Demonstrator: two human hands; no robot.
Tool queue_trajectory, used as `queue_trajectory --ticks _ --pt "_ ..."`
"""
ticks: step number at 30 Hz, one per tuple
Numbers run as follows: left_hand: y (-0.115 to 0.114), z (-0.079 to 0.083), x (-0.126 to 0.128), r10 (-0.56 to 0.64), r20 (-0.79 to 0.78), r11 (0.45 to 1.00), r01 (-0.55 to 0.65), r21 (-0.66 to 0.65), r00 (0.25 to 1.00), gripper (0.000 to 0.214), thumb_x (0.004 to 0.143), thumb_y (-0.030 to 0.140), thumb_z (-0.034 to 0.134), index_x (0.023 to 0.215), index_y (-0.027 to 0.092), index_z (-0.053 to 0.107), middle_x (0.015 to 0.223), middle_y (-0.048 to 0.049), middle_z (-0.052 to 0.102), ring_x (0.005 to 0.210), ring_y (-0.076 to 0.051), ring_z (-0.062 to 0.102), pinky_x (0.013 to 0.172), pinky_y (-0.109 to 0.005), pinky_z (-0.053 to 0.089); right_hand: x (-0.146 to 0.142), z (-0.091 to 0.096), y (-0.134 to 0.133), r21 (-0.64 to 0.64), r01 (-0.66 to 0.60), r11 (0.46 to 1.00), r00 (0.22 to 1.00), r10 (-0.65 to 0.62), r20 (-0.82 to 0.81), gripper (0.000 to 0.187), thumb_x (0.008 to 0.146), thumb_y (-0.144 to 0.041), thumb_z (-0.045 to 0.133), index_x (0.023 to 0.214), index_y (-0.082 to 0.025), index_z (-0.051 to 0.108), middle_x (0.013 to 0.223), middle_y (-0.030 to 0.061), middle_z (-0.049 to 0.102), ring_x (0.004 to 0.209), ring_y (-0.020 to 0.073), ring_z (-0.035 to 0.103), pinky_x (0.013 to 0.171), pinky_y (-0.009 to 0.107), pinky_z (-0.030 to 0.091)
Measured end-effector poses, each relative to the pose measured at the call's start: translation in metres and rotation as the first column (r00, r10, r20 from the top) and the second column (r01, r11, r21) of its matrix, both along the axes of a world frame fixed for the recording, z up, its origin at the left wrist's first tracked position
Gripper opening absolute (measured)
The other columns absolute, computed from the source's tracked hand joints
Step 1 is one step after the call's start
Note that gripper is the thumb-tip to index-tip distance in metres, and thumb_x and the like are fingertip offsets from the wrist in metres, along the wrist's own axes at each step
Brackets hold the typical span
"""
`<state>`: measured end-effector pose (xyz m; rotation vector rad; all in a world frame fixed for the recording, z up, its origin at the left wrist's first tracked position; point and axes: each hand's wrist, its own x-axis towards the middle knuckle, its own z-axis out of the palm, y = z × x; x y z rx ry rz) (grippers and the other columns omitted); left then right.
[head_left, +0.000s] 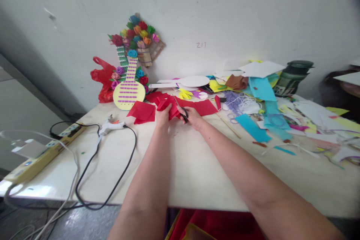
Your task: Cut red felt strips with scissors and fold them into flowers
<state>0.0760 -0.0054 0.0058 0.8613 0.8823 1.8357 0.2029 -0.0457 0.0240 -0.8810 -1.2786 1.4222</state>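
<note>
My left hand (163, 114) is closed on a piece of red crepe paper (165, 102), above the middle of the table. Close beside it on the right, my right hand (191, 117) grips black-handled scissors (184, 114), their blades pointing up and left against the red paper. Whether the blades are apart I cannot tell. A folded red sheet (142, 111) lies left of my hands, and a longer red strip (202, 107) spreads behind and to the right. A thin wooden stick (229, 125) rests right of my right hand.
A white glue gun (112, 125) with a looping black cable lies at left, near a yellow power strip (50, 150). Paper-flower guitars (129, 93) lean at the wall. Blue paper (253, 127), scraps and yarn (236, 101) cover the right side; a dark bottle (294, 78) stands behind.
</note>
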Motion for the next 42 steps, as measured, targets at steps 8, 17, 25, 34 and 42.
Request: queue_trajectory --ticks 8,17,25,34,42 --pt "-0.005 0.006 0.001 -0.013 0.084 1.0 0.014 -0.021 0.996 0.034 0.049 0.019 0.074 0.079 0.015 0.057 0.075 -0.0033 0.064 0.067 -0.018 0.062 0.068 -0.034 0.049 -0.003 0.0 0.0 -0.005 0.052 0.999 0.998 -0.052 0.026 0.039 0.063 -0.05 0.067 0.06 -0.016 0.047 0.043 -0.0059 0.048 0.031 0.0034 0.04 0.031 0.015 0.032" --pt "-0.011 0.009 0.002 -0.054 0.074 0.999 0.053 0.008 0.996 0.033 0.05 0.019 0.073 0.078 0.015 0.056 0.073 -0.003 0.064 0.066 -0.016 0.062 0.071 -0.033 0.049 0.002 0.001 0.002 -0.024 -0.077 0.997 0.996 0.078 0.051 0.044 0.068 -0.059 0.057 0.065 -0.016 0.048 0.045 -0.0024 0.052 0.032 0.0068 0.047 0.025 0.014 0.018" --pt "-0.013 0.009 0.004 -0.104 0.063 0.995 0.104 0.009 0.993 0.033 0.05 0.019 0.074 0.079 0.014 0.059 0.074 -0.0043 0.065 0.066 -0.018 0.062 0.07 -0.034 0.049 0.005 0.002 0.009 -0.028 -0.051 0.998 0.998 0.053 0.043 0.045 0.069 -0.061 0.054 0.065 -0.016 0.048 0.043 -0.0021 0.053 0.03 0.0072 0.047 0.026 0.014 0.02" --pt "-0.013 0.007 0.005 -0.125 0.039 0.992 0.125 0.018 0.991 0.031 0.052 0.022 0.074 0.079 0.013 0.059 0.076 -0.0054 0.065 0.066 -0.017 0.062 0.07 -0.034 0.049 0.003 0.007 0.005 -0.036 -0.03 0.999 0.999 0.031 0.044 0.042 0.067 -0.058 0.059 0.065 -0.017 0.047 0.043 -0.0027 0.053 0.03 0.0065 0.046 0.027 0.014 0.023" --pt "-0.012 0.007 0.006 -0.101 0.05 0.995 0.102 -0.002 0.994 0.032 0.05 0.021 0.074 0.078 0.013 0.059 0.076 -0.0052 0.065 0.068 -0.018 0.062 0.072 -0.035 0.049 -0.001 0.01 0.003 -0.021 0.005 1.0 1.0 -0.005 -0.015 0.041 0.065 -0.055 0.062 0.064 -0.017 0.046 0.041 -0.0045 0.05 0.03 0.0056 0.043 0.028 0.015 0.027"
